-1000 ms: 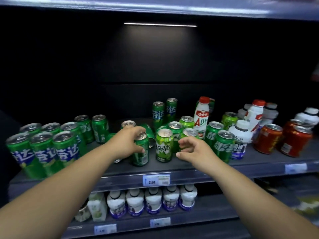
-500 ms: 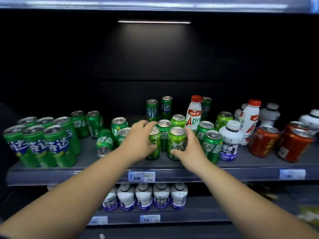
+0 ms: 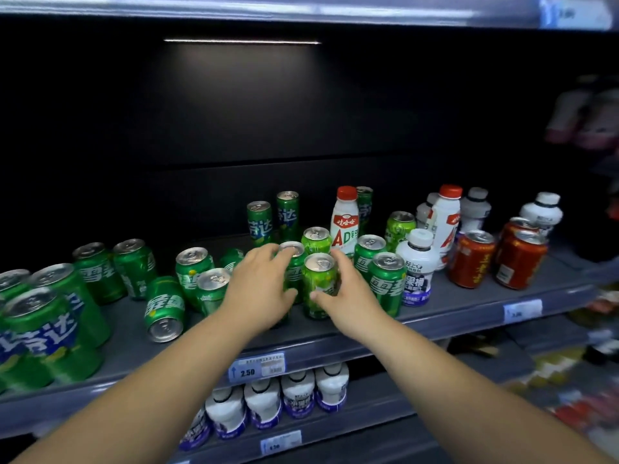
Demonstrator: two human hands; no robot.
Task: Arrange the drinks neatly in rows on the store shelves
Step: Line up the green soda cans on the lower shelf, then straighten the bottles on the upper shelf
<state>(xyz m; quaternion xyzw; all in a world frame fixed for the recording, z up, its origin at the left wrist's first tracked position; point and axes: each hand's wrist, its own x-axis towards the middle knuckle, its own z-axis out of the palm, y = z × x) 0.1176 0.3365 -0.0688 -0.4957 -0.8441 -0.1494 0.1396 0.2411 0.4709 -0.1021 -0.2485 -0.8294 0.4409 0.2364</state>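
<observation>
I read 2.50 on the price tag (image 3: 257,369) clipped to the shelf edge (image 3: 435,326). White red-capped bottle (image 3: 345,226): 娃哈哈 in the red patch, big AD钙 under it. Front green can (image 3: 388,283): 雪碧; same on the tipped can (image 3: 164,308). Left front can (image 3: 50,336) and tall slim can (image 3: 259,224): 芬达, white on blue. Red can (image 3: 473,262): yellow characters, too small for me. Right tag (image 3: 522,311) and lower tag (image 3: 280,442): blurred, unreadable.
</observation>
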